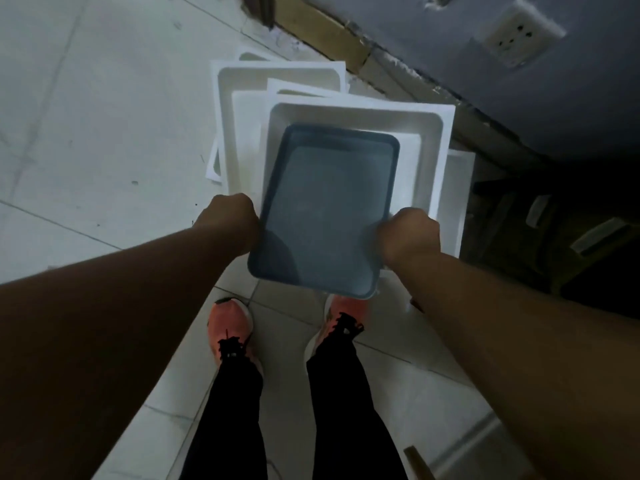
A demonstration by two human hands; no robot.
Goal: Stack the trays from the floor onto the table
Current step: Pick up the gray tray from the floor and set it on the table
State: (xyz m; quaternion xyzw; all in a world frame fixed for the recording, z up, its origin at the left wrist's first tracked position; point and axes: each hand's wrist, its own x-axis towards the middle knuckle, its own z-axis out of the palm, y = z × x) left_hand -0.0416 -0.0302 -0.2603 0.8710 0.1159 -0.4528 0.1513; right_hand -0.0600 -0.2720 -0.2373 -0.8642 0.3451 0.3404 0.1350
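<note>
A blue-grey tray [325, 216] is held in the air above the floor, tilted slightly. My left hand [232, 223] grips its left edge and my right hand [408, 233] grips its right edge, fingers curled round the rim. Below and behind it lies a loose pile of several white trays [429, 140] on the tiled floor, overlapping at different angles. A larger white tray [225, 109] sits at the pile's left. The table is not in view.
My two feet in orange shoes [230, 323] stand on the white floor tiles just in front of the pile. A grey wall with a socket [523, 32] runs along the upper right. Dark cardboard boxes [554, 244] sit at the right.
</note>
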